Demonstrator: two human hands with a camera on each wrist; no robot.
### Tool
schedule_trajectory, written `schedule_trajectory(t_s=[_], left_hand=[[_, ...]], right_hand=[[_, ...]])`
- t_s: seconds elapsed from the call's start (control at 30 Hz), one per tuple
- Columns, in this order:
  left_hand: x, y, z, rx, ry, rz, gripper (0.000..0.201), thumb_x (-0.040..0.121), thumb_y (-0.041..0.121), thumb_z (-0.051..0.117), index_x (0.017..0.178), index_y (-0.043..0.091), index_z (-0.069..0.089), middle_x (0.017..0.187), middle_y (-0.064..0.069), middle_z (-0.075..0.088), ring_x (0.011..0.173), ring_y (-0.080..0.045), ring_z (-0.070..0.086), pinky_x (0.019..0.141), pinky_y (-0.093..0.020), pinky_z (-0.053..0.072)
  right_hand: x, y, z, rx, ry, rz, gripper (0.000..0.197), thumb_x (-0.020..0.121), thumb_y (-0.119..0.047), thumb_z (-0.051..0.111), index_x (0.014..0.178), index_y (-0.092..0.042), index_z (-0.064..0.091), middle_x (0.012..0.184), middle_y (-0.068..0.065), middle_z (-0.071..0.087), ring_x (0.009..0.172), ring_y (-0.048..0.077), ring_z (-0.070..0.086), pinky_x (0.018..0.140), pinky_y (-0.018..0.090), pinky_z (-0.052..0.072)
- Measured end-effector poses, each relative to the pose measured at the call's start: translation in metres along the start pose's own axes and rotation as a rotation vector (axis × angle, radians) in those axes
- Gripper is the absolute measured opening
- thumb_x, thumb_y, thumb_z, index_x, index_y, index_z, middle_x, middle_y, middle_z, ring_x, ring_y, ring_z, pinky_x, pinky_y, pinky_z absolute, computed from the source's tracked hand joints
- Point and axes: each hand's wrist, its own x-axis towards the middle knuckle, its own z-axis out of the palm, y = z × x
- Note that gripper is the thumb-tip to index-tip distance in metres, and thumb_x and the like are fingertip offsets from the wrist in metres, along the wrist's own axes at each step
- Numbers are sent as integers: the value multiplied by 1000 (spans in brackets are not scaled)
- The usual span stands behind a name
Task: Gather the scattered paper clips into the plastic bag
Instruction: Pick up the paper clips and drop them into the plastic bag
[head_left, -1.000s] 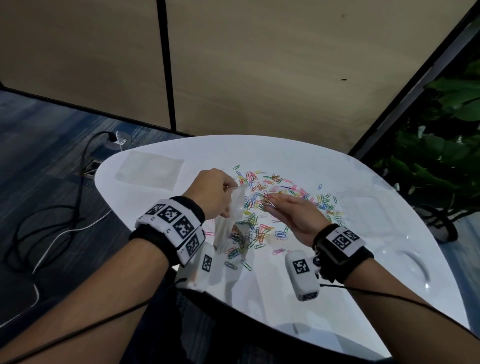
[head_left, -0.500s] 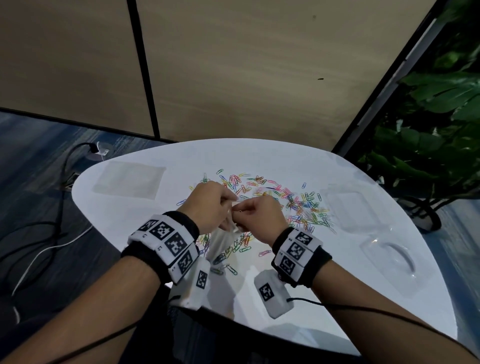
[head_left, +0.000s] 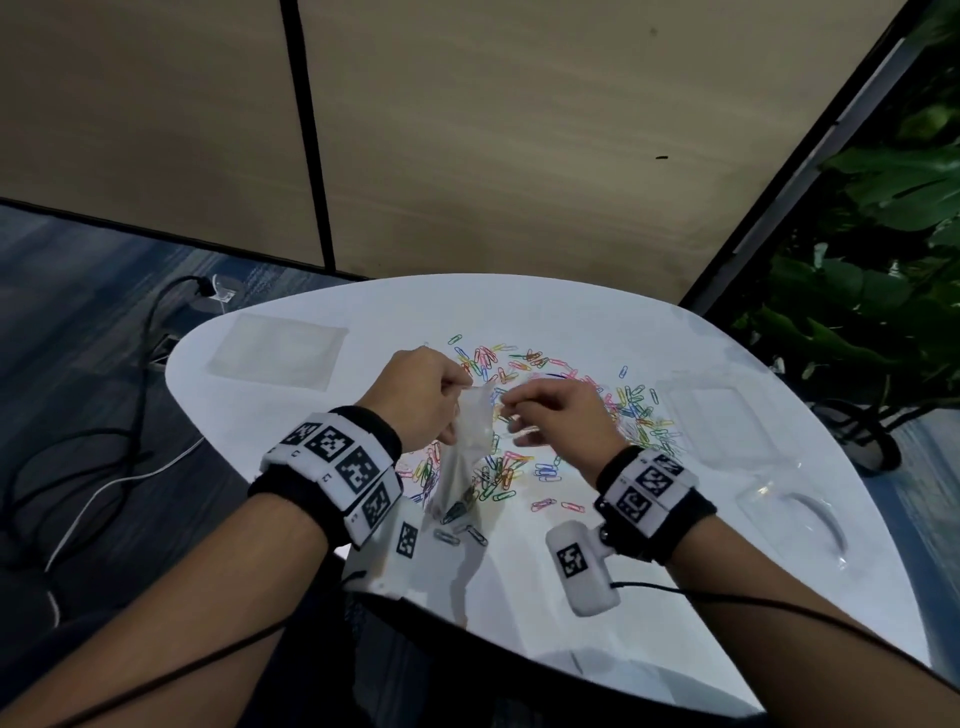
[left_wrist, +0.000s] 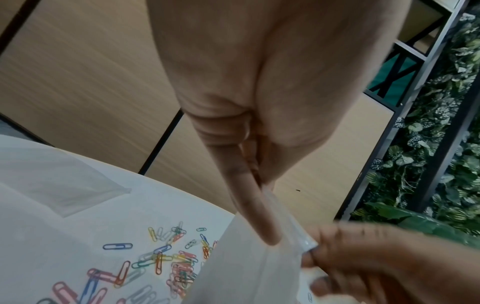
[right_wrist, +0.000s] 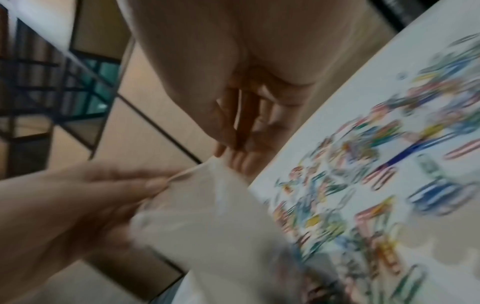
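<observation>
Most paper clips (head_left: 566, 410) lay scattered on the tabletop (head_left: 519, 597); left hand (head_left: 423, 397) pinched the plastic bag (head_left: 465, 452) upright, right hand (head_left: 558, 415) pinched its mouth, apparently to open it

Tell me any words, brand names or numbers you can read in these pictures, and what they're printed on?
None can be read.
Wristbands and: black-and-white square code patterns only, no letters or numbers.
Wrist cameras and: one such pattern each.
Plastic bag, paper clips, table: no print visible.
</observation>
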Motion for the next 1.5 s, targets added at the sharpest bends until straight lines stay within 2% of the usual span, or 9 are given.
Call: schedule_trajectory(t_s=[0.17, 0.3, 0.5, 0.63, 0.87, 1.03, 1.23, 1.37, 1.5], left_hand=[[-1, -13, -16, -24, 28, 7, 32, 102, 4, 44, 123, 4, 67, 73, -8, 66, 53, -11, 69, 51, -14, 56], [-4, -29, -33, -28, 63, -17, 29, 102, 4, 47, 123, 5, 66, 73, -8, 65, 53, -12, 70, 54, -18, 59], [-15, -55, -55, -25, 110, -73, 28, 101, 4, 48, 121, 4, 67, 72, -9, 65, 52, -13, 69, 54, -18, 60], [-22, -73, -68, 3, 140, -86, 27, 101, 5, 49, 119, 6, 69, 74, -8, 67, 53, -14, 71, 56, -19, 60], [-23, -94, -84, 6, 193, -86, 27, 99, 6, 52, 117, 10, 72, 77, -7, 68, 54, -14, 72, 56, -19, 60], [-19, -92, -79, 17, 161, -112, 28, 100, 5, 51, 121, 9, 68, 81, -8, 67, 49, -8, 70, 51, -15, 57], [-14, -88, -68, 33, 93, -168, 26, 99, 11, 54, 123, 9, 66, 76, -13, 73, 54, -19, 73, 56, -24, 62], [-11, -87, -62, 32, 56, -169, 26, 100, 9, 53, 119, 7, 69, 76, -15, 73, 52, -16, 71, 59, -28, 63], [-9, -85, -58, 31, 46, -155, 25, 100, 9, 52, 119, 8, 69, 79, -16, 73, 53, -17, 71, 57, -26, 62]], right_hand=[[6, 65, -54, -553, -115, 575, 78, 68, -12, 87, 134, -14, 46, 126, 13, 56, 100, 29, 65, 70, 36, 61], [4, 93, -45, -894, -127, 432, 102, 49, -35, 96, 134, -16, 42, 129, 10, 54, 106, 27, 61, 89, 38, 54], [22, 79, 20, -778, -159, 202, 94, 52, -35, 95, 131, -17, 48, 124, 7, 54, 95, 19, 59, 79, 28, 50], [26, 74, 51, -979, -157, 72, 73, 72, -33, 82, 135, -19, 50, 127, 11, 39, 107, 27, 55, 94, 31, 47], [32, 69, 60, -1092, -93, -44, 13, 87, -16, 65, 89, -9, 76, 88, 12, 67, 84, 25, 65, 66, 27, 46], [41, 63, 36, -862, -15, 146, 8, 79, -14, 75, 74, -14, 80, 76, 1, 76, 64, 12, 67, 64, 22, 57], [54, 55, 6, -210, -24, 445, 19, 77, -6, 77, 93, 3, 76, 99, 18, 74, 100, 30, 70, 93, 39, 56], [42, 18, 27, 404, -151, 514, 27, 82, 1, 71, 106, 14, 67, 108, 24, 71, 100, 28, 71, 87, 28, 58], [34, -15, 71, 527, -319, 467, 30, 86, -1, 69, 111, 14, 64, 108, 22, 71, 102, 25, 70, 86, 25, 58]])
